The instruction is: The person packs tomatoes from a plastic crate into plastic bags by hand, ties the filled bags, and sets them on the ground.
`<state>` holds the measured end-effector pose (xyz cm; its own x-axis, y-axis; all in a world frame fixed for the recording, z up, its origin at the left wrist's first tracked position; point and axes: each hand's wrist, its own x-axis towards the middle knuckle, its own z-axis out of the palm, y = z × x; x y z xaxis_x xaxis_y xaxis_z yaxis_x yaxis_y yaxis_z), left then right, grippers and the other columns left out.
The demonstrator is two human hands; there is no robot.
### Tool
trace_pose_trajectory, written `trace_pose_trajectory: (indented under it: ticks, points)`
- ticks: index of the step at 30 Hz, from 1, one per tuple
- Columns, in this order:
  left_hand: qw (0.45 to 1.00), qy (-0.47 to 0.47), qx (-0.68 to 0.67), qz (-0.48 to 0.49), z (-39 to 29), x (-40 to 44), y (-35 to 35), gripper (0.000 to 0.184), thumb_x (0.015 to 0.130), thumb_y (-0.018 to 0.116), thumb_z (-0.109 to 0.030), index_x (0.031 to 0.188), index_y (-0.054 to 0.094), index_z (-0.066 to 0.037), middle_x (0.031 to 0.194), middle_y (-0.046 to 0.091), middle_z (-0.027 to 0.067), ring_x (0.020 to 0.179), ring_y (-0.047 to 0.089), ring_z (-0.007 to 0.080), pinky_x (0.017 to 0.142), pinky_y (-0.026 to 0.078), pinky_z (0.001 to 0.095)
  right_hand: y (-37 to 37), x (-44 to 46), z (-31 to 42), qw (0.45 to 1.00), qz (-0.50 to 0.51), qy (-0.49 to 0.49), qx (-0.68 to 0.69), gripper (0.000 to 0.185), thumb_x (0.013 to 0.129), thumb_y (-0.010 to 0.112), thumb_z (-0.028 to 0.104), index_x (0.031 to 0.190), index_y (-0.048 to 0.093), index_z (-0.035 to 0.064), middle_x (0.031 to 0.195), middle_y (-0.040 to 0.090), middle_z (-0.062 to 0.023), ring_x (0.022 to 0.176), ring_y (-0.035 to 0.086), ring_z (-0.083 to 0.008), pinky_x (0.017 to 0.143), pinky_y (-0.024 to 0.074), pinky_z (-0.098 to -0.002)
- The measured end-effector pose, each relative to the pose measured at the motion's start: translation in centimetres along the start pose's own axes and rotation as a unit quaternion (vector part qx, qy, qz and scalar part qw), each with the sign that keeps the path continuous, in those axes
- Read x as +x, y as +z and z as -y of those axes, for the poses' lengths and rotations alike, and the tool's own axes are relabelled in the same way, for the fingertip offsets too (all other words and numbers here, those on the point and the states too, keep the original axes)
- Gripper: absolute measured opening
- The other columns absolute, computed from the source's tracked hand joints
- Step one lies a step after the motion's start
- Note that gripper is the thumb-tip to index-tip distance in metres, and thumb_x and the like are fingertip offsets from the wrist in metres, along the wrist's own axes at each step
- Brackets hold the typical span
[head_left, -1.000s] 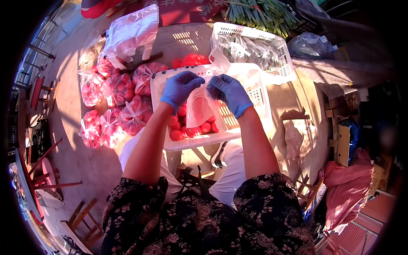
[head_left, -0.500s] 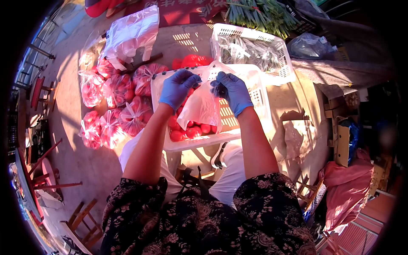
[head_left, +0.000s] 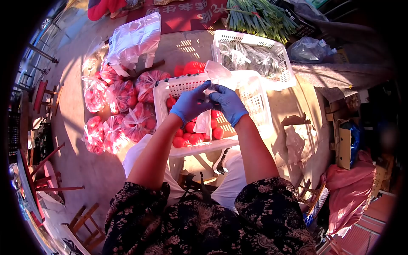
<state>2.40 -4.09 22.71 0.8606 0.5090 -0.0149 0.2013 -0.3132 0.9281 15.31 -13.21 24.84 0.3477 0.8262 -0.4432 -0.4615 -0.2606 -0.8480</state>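
My left hand [head_left: 190, 105] and my right hand [head_left: 229, 103], both in blue gloves, meet over a white plastic crate [head_left: 202, 148]. Between them they pinch a thin translucent plastic bag [head_left: 218, 72], bunched at the fingers. Part of it sticks up beyond my fingertips and a narrow strip hangs down below them. Loose tomatoes [head_left: 196, 139] lie in the near left part of the crate, partly hidden under my hands and the bag.
Left of the crate sit several knotted bags of tomatoes [head_left: 121, 98], with a stack of plastic bags [head_left: 135, 40] above. Behind stands a second white crate [head_left: 287, 78] holding plastic-wrapped dark goods. Green leafy stalks [head_left: 261, 19] lie at the back. Wooden stools [head_left: 87, 225] stand left.
My hands have come together, gathering the bag that was spread between them. Its hanging part is now a narrow strip, and its other end sticks up past my fingers.
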Motion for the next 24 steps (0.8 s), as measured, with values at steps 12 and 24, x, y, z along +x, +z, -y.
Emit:
trace_pose_trajectory:
  ticks: [12, 24]
  points:
    - [0.936, -0.134, -0.325, -0.002, -0.2, 0.3, -1.0, 0.053, 0.084, 0.058, -0.016, 0.13, 0.036, -0.004, 0.102, 0.056, 0.0064, 0.088, 0.056, 0.0129, 0.079, 0.046, 0.0257, -0.4, 0.2, -0.4, 0.996, -0.004, -0.041, -0.077, 0.021, 0.079, 0.064, 0.018, 0.093, 0.063, 0.0028, 0.077, 0.06, -0.001, 0.062, 0.052, -0.0062, 0.058, 0.0442, -0.0203]
    - [0.929, -0.108, -0.349, -0.05, 1.8, 0.7, -0.8, 0.037, 0.083, 0.057, -0.012, 0.118, 0.048, -0.004, 0.097, 0.059, 0.0053, 0.085, 0.058, 0.0116, 0.077, 0.047, 0.0252, -0.2, 0.7, -1.2, 0.997, -0.02, -0.022, -0.071, 0.025, 0.079, 0.056, 0.013, 0.1, 0.06, -0.0004, 0.069, 0.055, -0.0021, 0.054, 0.051, -0.0085, 0.051, 0.0448, -0.0207]
